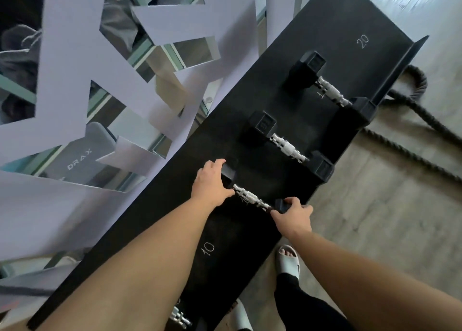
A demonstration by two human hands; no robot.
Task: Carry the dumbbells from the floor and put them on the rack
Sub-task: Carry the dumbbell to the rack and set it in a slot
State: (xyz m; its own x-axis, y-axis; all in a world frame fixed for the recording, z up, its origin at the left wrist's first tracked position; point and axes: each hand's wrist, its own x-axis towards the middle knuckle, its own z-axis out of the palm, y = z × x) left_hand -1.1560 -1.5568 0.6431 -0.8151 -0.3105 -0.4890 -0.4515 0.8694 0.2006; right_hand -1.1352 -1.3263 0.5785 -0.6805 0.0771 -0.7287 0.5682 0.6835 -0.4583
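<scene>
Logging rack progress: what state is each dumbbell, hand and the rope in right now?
Far dumbbell: lying on rack, untouched.
Middle dumbbell: lying on rack, untouched.
Near dumbbell: on rack, held at both heads.
Left hand: gripping far head.
Right hand: gripping near head.
Rope: loose on floor.

Hidden and cut off
Fourth dumbbell: mostly behind the left forearm. Rope: cut by right edge. Head markings: unreadable.

3 dumbbells side by side on rack; rope on floor, right.
</scene>
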